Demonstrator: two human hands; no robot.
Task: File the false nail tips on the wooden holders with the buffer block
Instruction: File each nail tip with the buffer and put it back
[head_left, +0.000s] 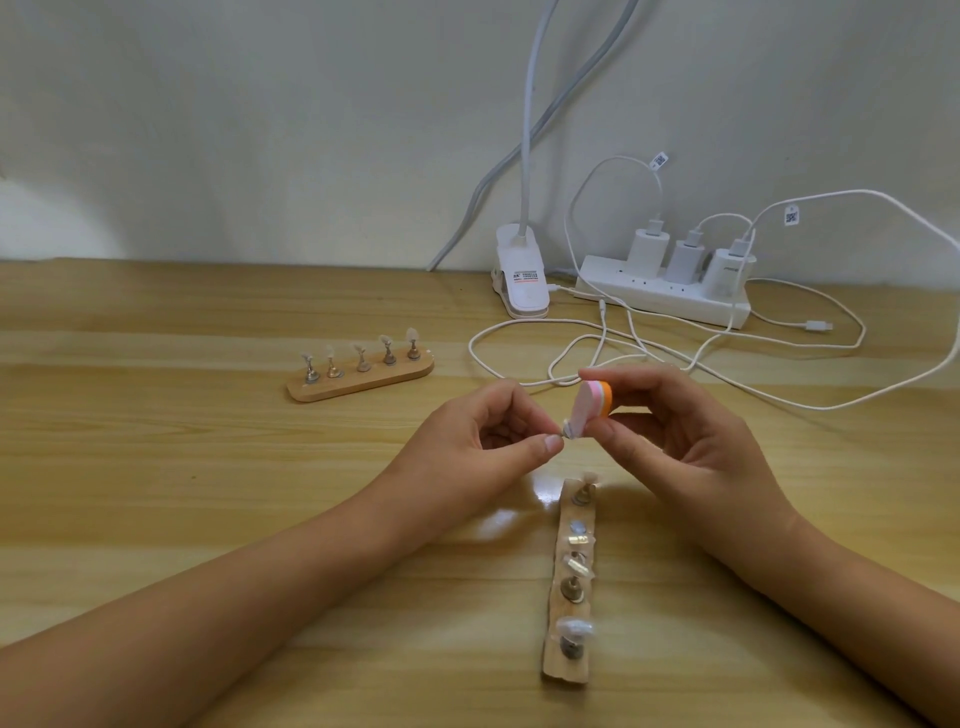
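The left hand's (483, 441) thumb and forefinger pinch a nail tip (568, 430) on its small peg, held above the table (156, 467) at the middle of the scene. The right hand's (675, 436) thumb and fingers curl round the buffer (592, 408), a pink, white and orange layered block. Its long axis slants from upper right down to lower left, its pink face turned toward the left hand, and its lower end touches the nail tip.

Just nearer than the hands lies the near holder (563, 670), its long axis running near to far, with pegs and pale tips along it; how many pegs it carries cannot be told. Well apart at far left lies the far holder (363, 387), long axis running left to right with the right end a little farther back, bearing five upright pegs with tips.

The table is light wood with a streaked grain and meets a plain white wall (260, 130). At far right against the wall stand a white clip lamp (522, 280) and a white power strip (665, 293) with three chargers (685, 257) plugged in. White cables (519, 325) loop over the table behind the hands.
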